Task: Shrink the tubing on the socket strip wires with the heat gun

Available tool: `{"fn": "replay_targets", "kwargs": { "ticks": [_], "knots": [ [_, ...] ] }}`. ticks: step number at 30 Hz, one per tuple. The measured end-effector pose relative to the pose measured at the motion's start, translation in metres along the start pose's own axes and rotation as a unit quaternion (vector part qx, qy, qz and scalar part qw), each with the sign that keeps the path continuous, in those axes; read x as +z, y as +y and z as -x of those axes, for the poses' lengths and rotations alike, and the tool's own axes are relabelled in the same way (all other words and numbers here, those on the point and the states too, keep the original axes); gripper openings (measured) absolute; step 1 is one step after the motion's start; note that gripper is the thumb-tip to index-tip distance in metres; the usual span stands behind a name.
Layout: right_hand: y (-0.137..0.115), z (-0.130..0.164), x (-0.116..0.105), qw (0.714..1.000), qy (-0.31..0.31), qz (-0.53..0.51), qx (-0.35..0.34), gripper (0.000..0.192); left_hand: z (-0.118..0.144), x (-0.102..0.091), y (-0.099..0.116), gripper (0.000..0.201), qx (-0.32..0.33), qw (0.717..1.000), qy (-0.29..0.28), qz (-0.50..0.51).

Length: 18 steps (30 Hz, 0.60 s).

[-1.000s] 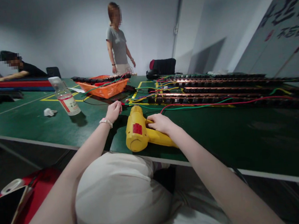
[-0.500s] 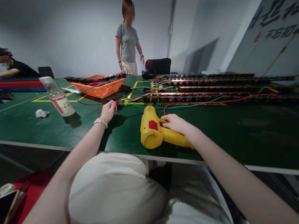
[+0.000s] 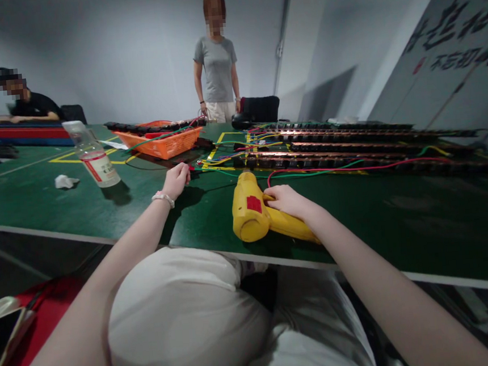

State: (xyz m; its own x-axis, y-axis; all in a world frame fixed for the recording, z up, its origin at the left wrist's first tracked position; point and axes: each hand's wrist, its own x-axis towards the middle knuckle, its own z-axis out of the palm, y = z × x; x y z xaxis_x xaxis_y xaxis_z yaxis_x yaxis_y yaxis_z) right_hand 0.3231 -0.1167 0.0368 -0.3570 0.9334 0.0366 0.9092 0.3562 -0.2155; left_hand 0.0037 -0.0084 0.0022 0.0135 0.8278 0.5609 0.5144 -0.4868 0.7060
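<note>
Right hand (image 3: 286, 200) grips heat gun (image 3: 255, 216) near table edge (image 3: 285, 263).

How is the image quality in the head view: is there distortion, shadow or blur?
Head view: wide-angle lens bends the green table edge; left hand casts a dark shadow rightward; yellow heat gun under right hand looks sharp; far wall text is soft.

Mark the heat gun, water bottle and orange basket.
heat gun (image 3: 250, 216), head view, yellow body by the red label
water bottle (image 3: 97, 161), head view, label band
orange basket (image 3: 168, 147), head view, front wall
</note>
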Motion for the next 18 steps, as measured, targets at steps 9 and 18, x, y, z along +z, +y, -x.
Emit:
{"fn": "replay_targets", "kwargs": {
  "ticks": [9,18],
  "knots": [
    [-0.029,-0.031,0.007,0.998,0.031,0.025,-0.052,0.012,0.000,0.000,0.001,0.033,-0.008,1.000,-0.003,0.008],
    [-0.063,-0.047,0.009,0.995,0.040,0.034,-0.081,0.016,-0.001,0.001,-0.004,0.032,-0.014,1.000,-0.010,-0.009]
  ]
}}
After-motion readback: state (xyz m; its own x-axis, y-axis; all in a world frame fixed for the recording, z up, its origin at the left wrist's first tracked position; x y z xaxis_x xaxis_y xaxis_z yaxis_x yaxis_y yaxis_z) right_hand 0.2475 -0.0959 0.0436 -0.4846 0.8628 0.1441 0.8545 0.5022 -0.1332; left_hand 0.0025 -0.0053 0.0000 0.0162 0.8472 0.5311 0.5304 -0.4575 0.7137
